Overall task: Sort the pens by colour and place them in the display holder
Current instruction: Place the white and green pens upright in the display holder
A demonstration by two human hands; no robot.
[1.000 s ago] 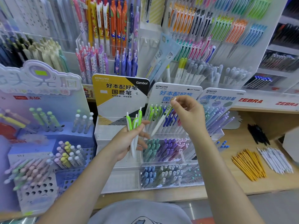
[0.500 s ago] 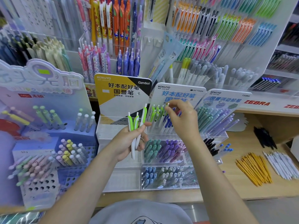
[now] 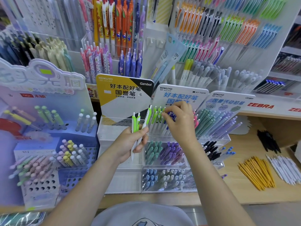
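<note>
Left hand [image 3: 130, 142], centre of the frame: fingers and thumb curled round three white pens with lime-green clips [image 3: 138, 126], held upright, clip ends up, just in front of the yellow-and-black Gambol sign [image 3: 123, 95]. Right hand [image 3: 179, 123], just right of centre: fingertips bunched together at the tops of the green-clipped pens [image 3: 156, 116] standing in the top tier of the clear display holder [image 3: 164, 162]; whether it pinches one pen cannot be told. Same tier, behind the right hand: blue-clipped pens [image 3: 171, 115], partly hidden. Middle tier of the holder: teal pens [image 3: 152, 152] on the left, purple pens [image 3: 171, 154] beside them on the right. Bottom tier: blue pens [image 3: 150, 178] on the left, pale grey-green pens [image 3: 172, 176] to the right. Right of the holder: a stand of teal and lilac mechanical pencils [image 3: 216, 123] under a Campus sign. Lower right, lying loose on the wooden tabletop [image 3: 236, 196]: a fan of yellow pens [image 3: 257, 173], white pens [image 3: 285, 170] beside them, black pens [image 3: 268, 141] above. Left of the frame: a lilac display stand [image 3: 40, 144] with pastel pens. Upper half: wall racks of assorted pens [image 3: 228, 30].
</note>
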